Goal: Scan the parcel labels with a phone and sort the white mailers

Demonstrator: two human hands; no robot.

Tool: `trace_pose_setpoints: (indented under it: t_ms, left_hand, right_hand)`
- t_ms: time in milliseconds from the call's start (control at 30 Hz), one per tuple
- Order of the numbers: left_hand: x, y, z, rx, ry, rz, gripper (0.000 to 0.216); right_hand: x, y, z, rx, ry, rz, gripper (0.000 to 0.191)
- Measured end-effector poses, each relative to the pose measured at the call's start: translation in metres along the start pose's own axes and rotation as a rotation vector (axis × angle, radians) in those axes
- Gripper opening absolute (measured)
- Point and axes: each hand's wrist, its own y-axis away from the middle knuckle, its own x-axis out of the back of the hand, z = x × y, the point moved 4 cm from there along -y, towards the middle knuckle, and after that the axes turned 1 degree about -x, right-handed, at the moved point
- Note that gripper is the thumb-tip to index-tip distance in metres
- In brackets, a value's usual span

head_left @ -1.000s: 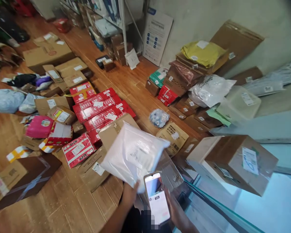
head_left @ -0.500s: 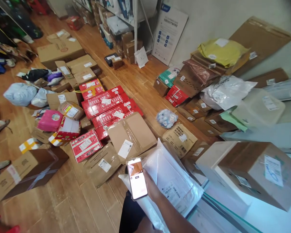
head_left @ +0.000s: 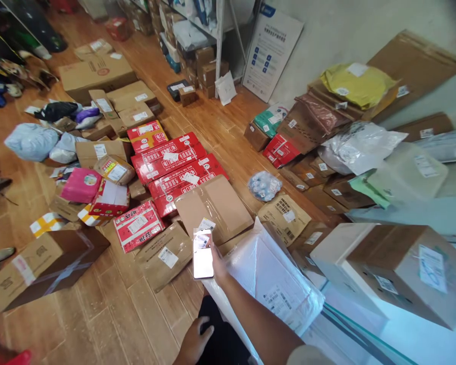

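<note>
In my right hand (head_left: 219, 263) is a smartphone (head_left: 203, 263), its lit screen facing me and a camera picture at its top. The phone is above the near edge of a brown cardboard box (head_left: 216, 205), partly covering that box's white label. My left hand (head_left: 194, 338) is low in the view beside my dark-clothed leg, its thumb and a finger apart with nothing visible between them. Under my right forearm lies a large white plastic mailer (head_left: 258, 268) with a printed label. A flat brown parcel (head_left: 165, 256) lies left of the phone.
Red boxes (head_left: 175, 157) and mixed parcels cover the floor ahead. A taped carton (head_left: 47, 263) stands at left. Stacked parcels (head_left: 307, 126) line the right wall, and a large carton (head_left: 406, 274) sits on a glass-edged surface. Shelving (head_left: 219, 45) stands at the back.
My right hand has moved the phone up and left, over the brown box's label. My left hand has come into view at the bottom. The camera view has shifted slightly.
</note>
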Motion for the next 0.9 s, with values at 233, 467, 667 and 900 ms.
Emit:
trace_pose_setpoints:
  t_ms: [233, 467, 667, 900]
  left_hand:
    - [0.015, -0.004, -0.008, -0.009, 0.140, 0.098, 0.062]
    - [0.044, -0.002, 0.006, -0.021, 0.271, 0.235, 0.050]
    - [0.111, -0.007, 0.039, -0.028, 0.343, 0.492, 0.046]
    - [0.145, -0.007, 0.101, -0.195, 0.450, 0.575, 0.052]
  right_hand:
    - [-0.005, 0.000, -0.005, -0.011, 0.035, 0.094, 0.052]
    - [-0.006, 0.002, -0.003, -0.019, 0.038, 0.116, 0.037]
    - [-0.008, 0.004, -0.007, -0.004, 0.017, 0.109, 0.042]
    - [-0.008, 0.005, -0.007, -0.022, 0.016, 0.080, 0.053]
